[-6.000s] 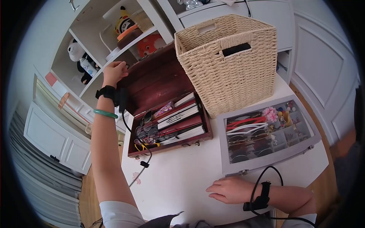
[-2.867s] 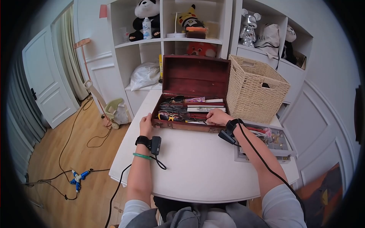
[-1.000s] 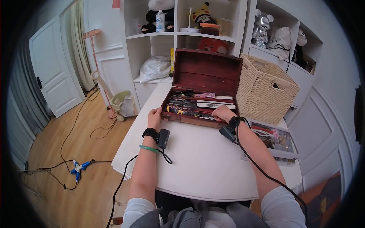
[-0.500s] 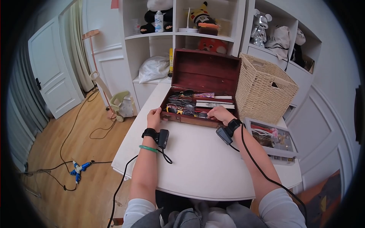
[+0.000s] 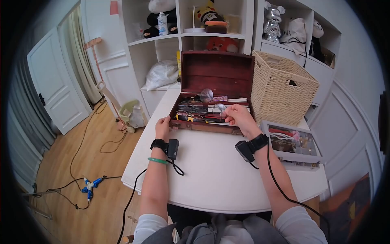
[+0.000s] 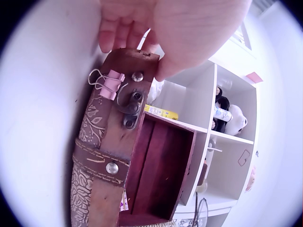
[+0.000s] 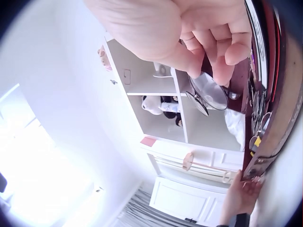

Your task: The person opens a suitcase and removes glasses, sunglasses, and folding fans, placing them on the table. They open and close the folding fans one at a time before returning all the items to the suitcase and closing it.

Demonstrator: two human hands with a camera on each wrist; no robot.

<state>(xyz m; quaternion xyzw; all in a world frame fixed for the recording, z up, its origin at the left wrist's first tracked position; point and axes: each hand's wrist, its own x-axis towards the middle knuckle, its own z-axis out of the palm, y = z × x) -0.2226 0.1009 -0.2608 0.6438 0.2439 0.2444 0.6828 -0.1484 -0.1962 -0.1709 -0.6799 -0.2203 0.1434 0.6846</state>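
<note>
My right hand (image 5: 240,118) pinches a pair of round-lensed glasses (image 5: 219,110) between thumb and fingers, raised over an open dark-red chest (image 5: 207,127). In the right wrist view, the two lenses of these glasses (image 7: 210,92) hang below the fingertips. My left hand (image 5: 163,128) grips the chest's front left corner. Close up in the left wrist view, a pink binder clip (image 6: 111,85) sits near that corner, beside a metal latch (image 6: 130,109). Inside the chest lie several eyeglasses (image 5: 191,107), one with a yellow frame (image 5: 183,116), and books with white page edges (image 5: 237,104).
A tall woven basket (image 5: 284,89) stands right of the chest. In front of it is a grey case with a clear lid (image 5: 296,142) holding hair accessories. White shelves (image 5: 162,61) rise behind the white table (image 5: 207,175). Cables run from both wrists.
My left hand came down from the raised lid to the front left corner. My right hand left the table, reached into the chest and lifted the glasses out, up and slightly left.
</note>
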